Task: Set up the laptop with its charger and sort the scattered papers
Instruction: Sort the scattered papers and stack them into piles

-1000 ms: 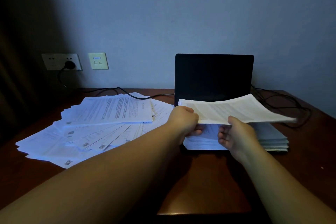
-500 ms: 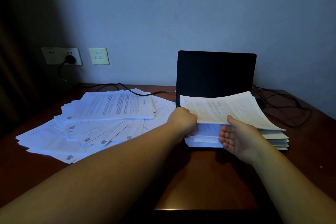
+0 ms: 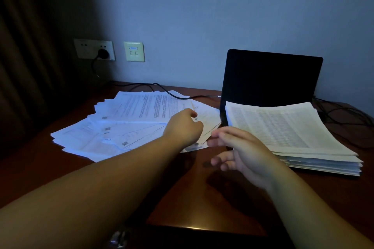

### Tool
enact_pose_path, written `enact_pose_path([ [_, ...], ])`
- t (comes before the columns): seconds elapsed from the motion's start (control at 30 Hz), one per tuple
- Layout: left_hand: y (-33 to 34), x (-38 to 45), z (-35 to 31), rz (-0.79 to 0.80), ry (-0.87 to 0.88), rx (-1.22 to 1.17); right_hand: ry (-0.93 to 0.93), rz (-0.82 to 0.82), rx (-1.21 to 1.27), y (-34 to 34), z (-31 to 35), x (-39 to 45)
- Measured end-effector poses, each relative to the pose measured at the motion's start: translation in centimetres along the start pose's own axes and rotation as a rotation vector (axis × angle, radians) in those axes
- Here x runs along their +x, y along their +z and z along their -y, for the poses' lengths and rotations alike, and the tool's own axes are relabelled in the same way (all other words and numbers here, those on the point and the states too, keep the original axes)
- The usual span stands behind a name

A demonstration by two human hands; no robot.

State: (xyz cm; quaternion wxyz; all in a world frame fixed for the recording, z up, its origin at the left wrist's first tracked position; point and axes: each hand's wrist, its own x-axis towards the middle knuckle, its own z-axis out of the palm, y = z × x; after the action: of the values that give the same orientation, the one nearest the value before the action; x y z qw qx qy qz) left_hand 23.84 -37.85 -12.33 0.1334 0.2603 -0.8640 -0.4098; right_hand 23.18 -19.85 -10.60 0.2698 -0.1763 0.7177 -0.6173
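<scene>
The left hand (image 3: 183, 127), fingers curled, reaches into the scattered white printed papers (image 3: 129, 125) at ten o'clock, probably to pick the next sheet; whether it grips one, I cannot tell. The right hand (image 3: 240, 151) hovers loosely open and empty beside the neat paper stack (image 3: 287, 133) lying on the open black laptop (image 3: 271, 79), at two o'clock on the dark wooden table (image 3: 202, 198).

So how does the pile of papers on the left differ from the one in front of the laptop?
The left pile is fanned out loosely over the desk, with corners pointing different ways; the stack by the laptop is squared up and thick. The left pile's sheets look bluish white with sparse text and small code marks; the stack's top sheet is creamier and densely printed. The left hand reaches over the left pile; no hand touches the stack. Both are printed paper.
</scene>
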Motion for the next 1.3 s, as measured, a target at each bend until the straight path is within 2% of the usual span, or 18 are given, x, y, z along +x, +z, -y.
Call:
enact_pose_path([
  [0.17, -3.8, 1.3, 4.1, -0.219, 0.026, 0.168, -0.028, -0.055, 0.079, 3.8, 0.8, 3.7],
  [0.33, -7.2, 2.1, 7.5, -0.326, 0.005, 0.281, -0.079, -0.162, -0.121, 5.8, 0.5, 8.2],
  [0.5, -9.2, 2.5, 9.5, -0.322, 0.027, 0.485, -0.288, -0.289, -0.509, 7.2, -0.6, 12.5],
  [0.6, -10.0, 2.5, 10.7, -0.277, 0.056, 0.579, -0.370, -0.265, -0.715, 8.0, -1.4, 14.3],
  [0.73, -10.5, 1.4, 11.8, -0.127, 0.123, 0.608, -0.291, -0.193, -0.918, 9.2, -2.4, 15.5],
  [0.87, -11.4, 1.1, 13.0, -0.132, 0.092, 0.637, -0.252, -0.185, -0.968, 9.5, -3.4, 16.0],
  [1.0, -11.7, 1.1, 13.6, -0.176, -0.055, 0.437, -0.258, -0.175, -0.935, 9.0, -3.7, 16.0],
  [1.1, -11.7, 1.0, 13.3, -0.313, -0.093, 0.246, -0.285, -0.211, -0.926, 8.7, -3.6, 15.6],
  [1.13, -11.7, 1.1, 13.2, -0.369, -0.122, 0.117, -0.303, -0.228, -0.934, 8.8, -3.6, 15.4],
  [1.23, -12.4, 1.4, 12.6, -0.544, -0.273, -0.494, -0.373, -0.268, -0.953, 9.2, -3.7, 15.2],
  [1.3, -13.3, 1.5, 12.3, -0.584, -0.378, -0.751, -0.404, -0.284, -0.962, 9.2, -3.8, 15.3],
])
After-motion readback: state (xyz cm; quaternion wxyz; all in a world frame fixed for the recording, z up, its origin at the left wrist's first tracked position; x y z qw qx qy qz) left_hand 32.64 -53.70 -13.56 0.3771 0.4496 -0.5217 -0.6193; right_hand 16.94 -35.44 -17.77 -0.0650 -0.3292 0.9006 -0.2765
